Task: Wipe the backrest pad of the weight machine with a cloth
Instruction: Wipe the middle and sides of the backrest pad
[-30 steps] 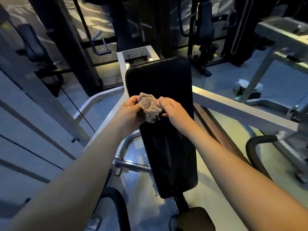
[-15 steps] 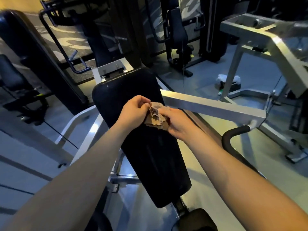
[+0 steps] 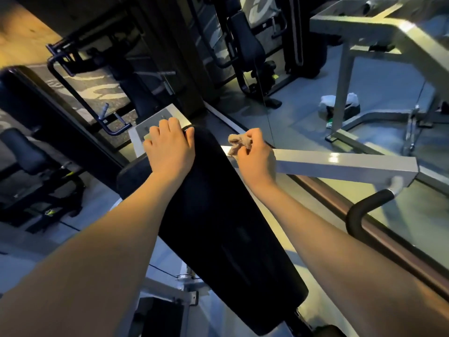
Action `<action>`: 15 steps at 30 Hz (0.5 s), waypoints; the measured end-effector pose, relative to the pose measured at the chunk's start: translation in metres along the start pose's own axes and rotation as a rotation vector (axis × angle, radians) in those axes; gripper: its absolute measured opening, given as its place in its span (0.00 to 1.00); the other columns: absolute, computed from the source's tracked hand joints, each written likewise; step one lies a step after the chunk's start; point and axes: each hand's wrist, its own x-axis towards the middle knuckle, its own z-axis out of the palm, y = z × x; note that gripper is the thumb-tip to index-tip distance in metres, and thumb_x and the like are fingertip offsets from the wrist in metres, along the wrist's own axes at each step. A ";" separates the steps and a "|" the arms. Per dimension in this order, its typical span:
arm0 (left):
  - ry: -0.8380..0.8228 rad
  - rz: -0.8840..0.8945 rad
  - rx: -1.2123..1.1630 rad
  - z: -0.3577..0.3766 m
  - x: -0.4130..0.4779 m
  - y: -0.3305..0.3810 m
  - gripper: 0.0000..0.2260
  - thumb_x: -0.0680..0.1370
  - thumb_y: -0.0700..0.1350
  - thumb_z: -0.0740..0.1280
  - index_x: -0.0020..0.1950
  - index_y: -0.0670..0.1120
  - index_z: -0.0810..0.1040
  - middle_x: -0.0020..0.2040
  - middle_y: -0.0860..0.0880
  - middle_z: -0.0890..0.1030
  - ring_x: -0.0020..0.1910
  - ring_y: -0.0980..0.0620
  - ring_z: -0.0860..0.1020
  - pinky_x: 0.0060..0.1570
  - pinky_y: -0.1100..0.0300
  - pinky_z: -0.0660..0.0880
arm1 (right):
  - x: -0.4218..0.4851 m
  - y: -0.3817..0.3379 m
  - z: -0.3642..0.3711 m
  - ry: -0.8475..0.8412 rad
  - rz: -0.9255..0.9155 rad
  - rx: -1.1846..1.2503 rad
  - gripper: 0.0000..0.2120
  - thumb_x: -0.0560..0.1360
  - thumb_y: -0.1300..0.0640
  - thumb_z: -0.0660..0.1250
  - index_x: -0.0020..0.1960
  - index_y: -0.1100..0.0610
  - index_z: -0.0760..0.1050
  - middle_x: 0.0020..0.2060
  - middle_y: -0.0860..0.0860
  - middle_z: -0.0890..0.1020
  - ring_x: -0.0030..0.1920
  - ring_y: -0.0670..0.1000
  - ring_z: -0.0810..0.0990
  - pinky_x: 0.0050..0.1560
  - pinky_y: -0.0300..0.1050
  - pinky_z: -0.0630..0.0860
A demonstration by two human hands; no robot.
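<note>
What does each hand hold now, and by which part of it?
The right hand pinches the crumpled cloth by its near end, and the rest sticks out past the fingers. The left hand grips the backrest pad at its top edge.

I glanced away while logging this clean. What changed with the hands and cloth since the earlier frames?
The left hand let go of the cloth and now holds the backrest pad at its top edge. The right hand carried the cloth to the pad's right edge. Unchanged: its grip on it.
</note>
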 end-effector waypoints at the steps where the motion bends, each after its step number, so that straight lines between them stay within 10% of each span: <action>1: 0.014 -0.003 0.015 0.005 0.005 0.000 0.19 0.84 0.58 0.54 0.58 0.43 0.72 0.57 0.43 0.76 0.58 0.38 0.71 0.53 0.43 0.69 | 0.003 0.001 0.006 -0.015 -0.034 -0.033 0.10 0.81 0.62 0.61 0.61 0.51 0.72 0.50 0.53 0.86 0.48 0.57 0.83 0.47 0.57 0.81; 7: 0.147 -0.021 0.135 0.029 0.012 0.001 0.18 0.85 0.55 0.49 0.55 0.44 0.72 0.53 0.44 0.75 0.52 0.40 0.71 0.49 0.45 0.65 | -0.008 0.023 0.038 -0.410 -0.041 0.139 0.26 0.85 0.43 0.54 0.82 0.43 0.57 0.80 0.41 0.64 0.79 0.44 0.61 0.78 0.44 0.61; 15: 0.230 -0.034 0.158 0.040 0.013 0.000 0.15 0.85 0.53 0.51 0.52 0.44 0.72 0.50 0.44 0.74 0.49 0.40 0.71 0.49 0.46 0.65 | 0.027 -0.008 0.051 -0.247 -0.023 0.293 0.17 0.86 0.52 0.59 0.73 0.51 0.75 0.66 0.46 0.82 0.67 0.45 0.77 0.60 0.25 0.69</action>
